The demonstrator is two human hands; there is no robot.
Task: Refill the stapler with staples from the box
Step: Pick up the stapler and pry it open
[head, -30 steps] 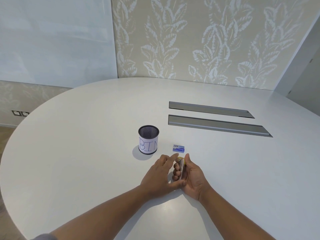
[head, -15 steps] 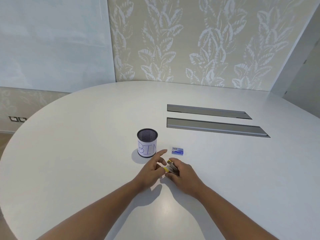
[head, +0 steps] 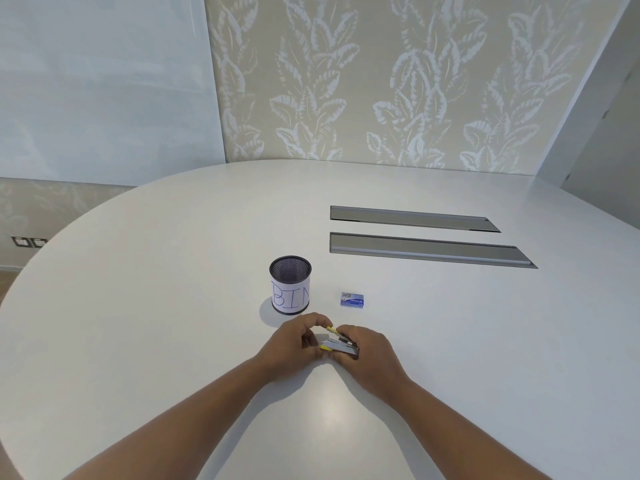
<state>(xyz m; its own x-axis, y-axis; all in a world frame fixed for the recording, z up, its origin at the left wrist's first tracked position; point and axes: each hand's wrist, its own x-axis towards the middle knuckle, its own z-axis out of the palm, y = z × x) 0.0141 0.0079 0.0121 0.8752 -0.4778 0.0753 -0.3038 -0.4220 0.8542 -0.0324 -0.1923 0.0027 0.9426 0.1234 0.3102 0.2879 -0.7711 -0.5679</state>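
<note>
I see the stapler, small, silver with yellow ends, held low over the near middle of the white table and hinged partly open. My right hand is clamped around its body; my left hand pinches the yellow tip of its top arm. The staple box lies just beyond, apparently closed and untouched, right of the mesh cup marked BIN. I judge opening has only begun; taking staples, loading and closing remain.
</note>
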